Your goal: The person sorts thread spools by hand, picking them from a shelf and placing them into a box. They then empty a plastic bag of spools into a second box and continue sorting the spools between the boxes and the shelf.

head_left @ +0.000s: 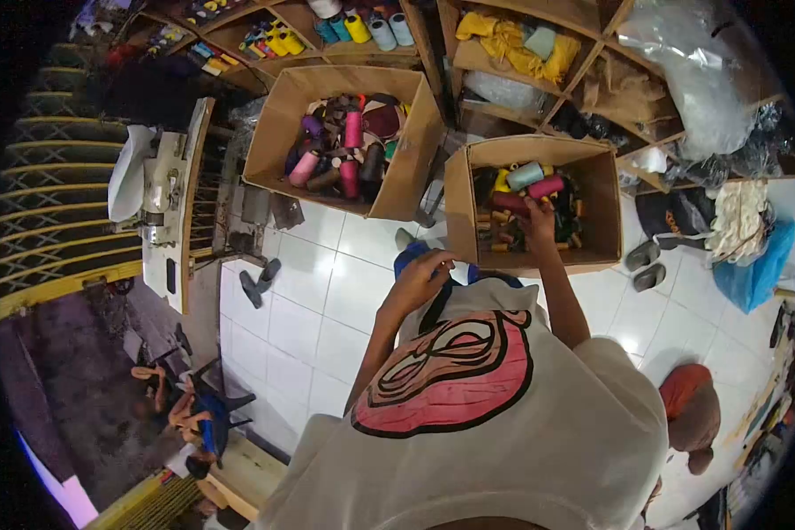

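While the right hand (539, 216) reaches down into the smaller cardboard box (605, 199) on the white tiled floor (327, 291), its fingers sit among the thread spools (526, 190) there, though whether the grip is pinching one cannot be told from this angle. Held near the box's front left corner, the left hand (426, 269) hovers just above a blue thing (408, 256) with its fingers curled loosely together, not plainly clasping anything. To the left and farther off stands a larger cardboard box (274, 132) holding pink, purple and dark spools. Behind both boxes, wooden shelves (433, 40) carry more cones and yellow cloth (512, 44). At far left stands a sewing machine (163, 190).
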`<state>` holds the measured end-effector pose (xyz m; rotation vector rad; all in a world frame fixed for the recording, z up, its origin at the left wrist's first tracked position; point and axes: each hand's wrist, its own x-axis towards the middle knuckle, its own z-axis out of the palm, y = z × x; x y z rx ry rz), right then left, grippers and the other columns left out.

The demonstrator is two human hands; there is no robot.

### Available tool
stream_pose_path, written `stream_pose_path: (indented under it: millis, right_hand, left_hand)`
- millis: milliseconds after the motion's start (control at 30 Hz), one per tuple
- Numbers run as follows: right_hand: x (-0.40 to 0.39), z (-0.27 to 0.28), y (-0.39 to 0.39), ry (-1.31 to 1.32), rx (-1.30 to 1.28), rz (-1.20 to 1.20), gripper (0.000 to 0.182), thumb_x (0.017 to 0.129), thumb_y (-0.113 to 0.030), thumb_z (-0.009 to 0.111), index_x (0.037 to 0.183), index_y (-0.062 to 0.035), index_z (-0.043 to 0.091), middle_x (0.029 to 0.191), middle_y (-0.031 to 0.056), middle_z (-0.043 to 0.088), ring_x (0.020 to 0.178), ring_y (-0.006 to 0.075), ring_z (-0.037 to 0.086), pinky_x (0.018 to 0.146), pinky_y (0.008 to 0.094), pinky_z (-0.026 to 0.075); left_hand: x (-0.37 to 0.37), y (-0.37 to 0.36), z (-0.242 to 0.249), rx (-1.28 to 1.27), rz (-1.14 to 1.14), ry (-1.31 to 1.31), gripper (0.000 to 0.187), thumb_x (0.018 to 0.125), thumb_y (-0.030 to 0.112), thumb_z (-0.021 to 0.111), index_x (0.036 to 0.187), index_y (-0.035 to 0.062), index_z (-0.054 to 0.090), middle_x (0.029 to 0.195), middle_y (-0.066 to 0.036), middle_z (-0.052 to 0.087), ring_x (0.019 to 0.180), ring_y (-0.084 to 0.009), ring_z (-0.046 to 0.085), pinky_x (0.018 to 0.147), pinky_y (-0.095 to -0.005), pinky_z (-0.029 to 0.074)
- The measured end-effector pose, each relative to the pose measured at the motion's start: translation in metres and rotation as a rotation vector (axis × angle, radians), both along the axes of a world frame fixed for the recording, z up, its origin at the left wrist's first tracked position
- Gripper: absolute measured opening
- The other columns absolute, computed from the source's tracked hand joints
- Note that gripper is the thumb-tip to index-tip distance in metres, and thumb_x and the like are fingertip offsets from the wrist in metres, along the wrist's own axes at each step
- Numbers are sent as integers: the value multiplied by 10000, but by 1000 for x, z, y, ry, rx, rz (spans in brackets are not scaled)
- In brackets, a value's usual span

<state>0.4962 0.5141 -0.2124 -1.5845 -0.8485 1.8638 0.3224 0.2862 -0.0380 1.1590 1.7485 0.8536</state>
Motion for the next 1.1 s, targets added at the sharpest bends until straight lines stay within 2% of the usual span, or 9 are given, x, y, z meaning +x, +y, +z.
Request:
stream_pose_path:
  millis: [67,200,333,433,467,567,833,1000,1100]
  right_hand:
    - [32,-25,10,377,-80,-130,329,884,-244,663,1091,-24,532,953,150,578,788,220,605,700,354,531]
    - [46,43,12,1019,-399,-588,230,928,-196,583,1098,-45,545,982,116,604,831,223,608,749,355,519]
    - [32,49,30,1139,-368,-575,260,933,-191,574,1141,-40,535,1054,135,584,896,245,599,801,385,513]
    - [-16,106,23,1278,-166,-68,413,979,-279,537,1339,-95,455,1192,111,545,1074,278,563,964,458,469]
    - [-30,155,9,986,70,123,522,976,-311,545,1428,-128,361,1351,124,464,1214,317,498,1021,458,430]
    - [-39,178,11,759,50,337,567,981,-322,531,1466,-150,293,1460,126,369,1301,346,428,1058,453,385]
    - [5,87,22,399,-117,271,506,944,-291,569,1394,-134,399,1358,124,495,1240,280,485,962,386,409]
    - [13,13,27,163,-225,174,383,942,-315,540,1282,-138,521,1193,35,610,1076,187,566,898,366,417]
    - [-8,-63,36,51,-158,338,490,926,-325,570,1332,-74,462,1139,125,614,964,236,594,765,398,501]
  left_hand:
    - [-1,6,-2,77,-28,-11,206,914,80,533,1108,42,590,1009,-148,636,931,-296,637,788,-357,497]
    - [2,8,-8,176,-10,94,213,927,70,535,1134,47,580,1022,-134,646,935,-259,636,824,-330,485]
    - [3,5,-7,112,15,8,205,936,78,532,1131,40,581,1014,-137,646,933,-256,634,815,-343,485]
    - [3,-3,-19,130,0,-24,207,939,84,536,1135,37,586,993,-140,648,917,-256,631,810,-348,486]
    - [4,-4,-14,118,6,-21,191,941,81,533,1115,29,595,972,-143,648,907,-270,627,813,-352,483]
    - [6,-9,-12,71,-18,41,177,942,76,529,1092,18,602,965,-145,645,912,-282,619,818,-358,478]
    - [5,-20,-27,8,25,21,251,898,47,553,1146,56,588,1007,-153,629,921,-296,619,807,-351,484]
    - [7,-11,-20,-27,-29,47,221,904,59,552,1120,40,595,1008,-156,630,939,-304,619,816,-362,484]
    - [9,-9,-19,-62,-43,26,202,908,68,555,1101,31,597,1027,-159,632,962,-320,616,819,-369,483]
